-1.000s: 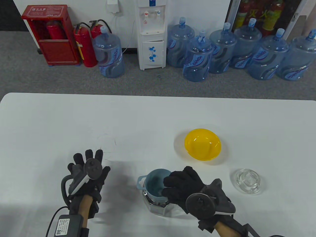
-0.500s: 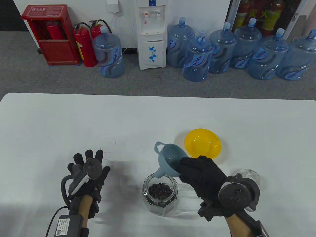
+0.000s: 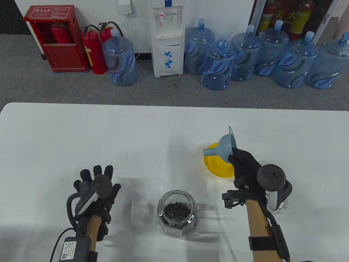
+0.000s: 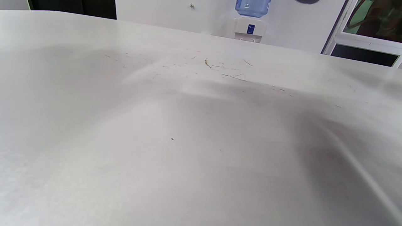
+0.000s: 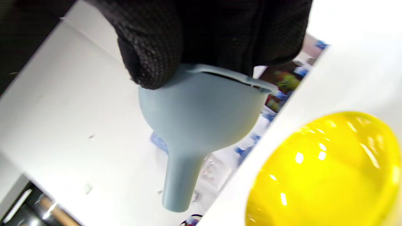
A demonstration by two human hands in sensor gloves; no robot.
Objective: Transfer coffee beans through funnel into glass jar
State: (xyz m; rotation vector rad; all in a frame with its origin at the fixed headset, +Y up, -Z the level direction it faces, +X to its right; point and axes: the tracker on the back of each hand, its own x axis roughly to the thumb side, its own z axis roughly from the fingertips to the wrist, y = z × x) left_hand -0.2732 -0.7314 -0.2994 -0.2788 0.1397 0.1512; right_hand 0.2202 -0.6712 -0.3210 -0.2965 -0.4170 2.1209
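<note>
My right hand (image 3: 246, 170) gripped the funnel (image 3: 222, 148) sideways above the bowl (image 3: 218, 166); my left hand (image 3: 95, 191) lay flat, fingers spread, on the white bench (image 3: 68, 136). Water bottles (image 3: 218, 65) lined the carpet behind.

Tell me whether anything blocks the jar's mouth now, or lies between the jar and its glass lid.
Nothing visible blocks it. The glass jar stands open with coffee beans inside; the funnel is off it, held by the right hand above the yellow bowl. Only the right forearm crosses the bare table before the glass lid.
</note>
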